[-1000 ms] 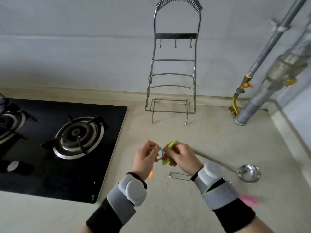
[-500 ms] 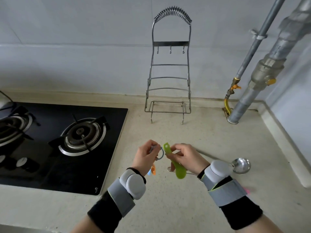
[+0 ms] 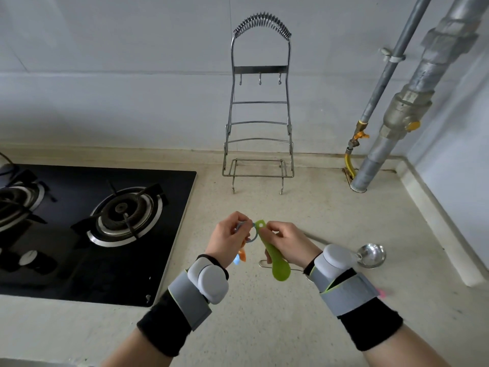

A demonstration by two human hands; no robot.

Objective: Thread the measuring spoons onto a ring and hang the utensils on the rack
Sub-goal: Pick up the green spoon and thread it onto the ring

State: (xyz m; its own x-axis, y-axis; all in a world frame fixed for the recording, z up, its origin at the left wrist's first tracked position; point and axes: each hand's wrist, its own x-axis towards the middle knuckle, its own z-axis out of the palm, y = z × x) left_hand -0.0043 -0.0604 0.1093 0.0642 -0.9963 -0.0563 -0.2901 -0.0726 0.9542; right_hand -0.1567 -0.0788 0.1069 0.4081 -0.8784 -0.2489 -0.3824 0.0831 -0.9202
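Left hand [image 3: 229, 235] pinched the ring [image 3: 253, 235], right hand [image 3: 287, 243] held the green spoon [image 3: 274, 256] at it, unthreaded; rack [image 3: 260, 115] hooks empty, ladle [image 3: 370, 255] on the surface [image 3: 264, 327].

1. Measuring spoon [image 3: 274, 258]: lime green.
2. Ring [image 3: 253, 235]: pale blue-grey.
3. Hanging spoons [image 3: 241, 256]: orange and light blue.
4. Rack [image 3: 260, 123]: bare silver wire.
5. Ladle [image 3: 370, 255]: shiny steel.
6. Hob [image 3: 79, 260]: glossy black.
7. Counter [image 3: 264, 327]: speckled beige.
8. Wrist straps [image 3: 344, 295]: grey over black.
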